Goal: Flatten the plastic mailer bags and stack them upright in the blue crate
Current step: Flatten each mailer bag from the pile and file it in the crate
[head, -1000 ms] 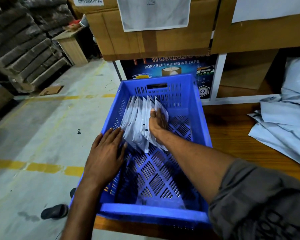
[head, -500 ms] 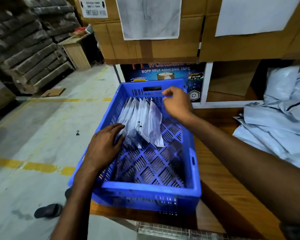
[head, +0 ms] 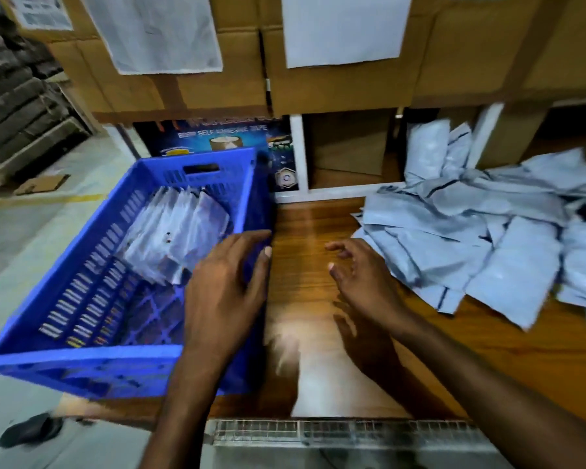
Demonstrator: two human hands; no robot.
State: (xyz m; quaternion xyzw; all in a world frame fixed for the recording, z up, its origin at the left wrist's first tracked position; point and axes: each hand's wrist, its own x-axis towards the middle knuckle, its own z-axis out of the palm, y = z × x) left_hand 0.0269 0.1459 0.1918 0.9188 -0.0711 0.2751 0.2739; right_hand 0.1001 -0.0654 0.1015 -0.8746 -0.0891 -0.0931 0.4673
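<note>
On the varnished wooden tabletop [head: 305,231], between the blue perforated plastic crate [head: 82,353] and the loose heap of pale grey plastic mailer bags [head: 481,238], both hands are empty. The left hand [head: 224,299] lies flat with fingers spread over the crate's right-hand wall. The right hand [head: 362,282] hangs over bare wood with fingers loosely open and curled, just short of the nearest bag in the heap. Inside the crate a small row of flattened mailers [head: 180,231] leans on edge toward the far left corner; most of the crate floor is bare.

The step in hand looks to be fetching the next bag. To do it well I would take only the top, nearest mailer by a corner or edge, so the crumpled ones beneath do not drag along, draw it onto the open wood, and smooth it from the closed end toward the flap to press the air out. Then slide it in on edge against the row, with the left hand bracing the leaning bags so they do not fan out or topple.

The picture is smeared, so fingertips and bag edges are soft. The heap runs off the right edge, so how many bags remain cannot be told, nor how many stand in the crate. The left palm hides part of the crate wall, and whether it grips or merely rests there is unclear.
</note>
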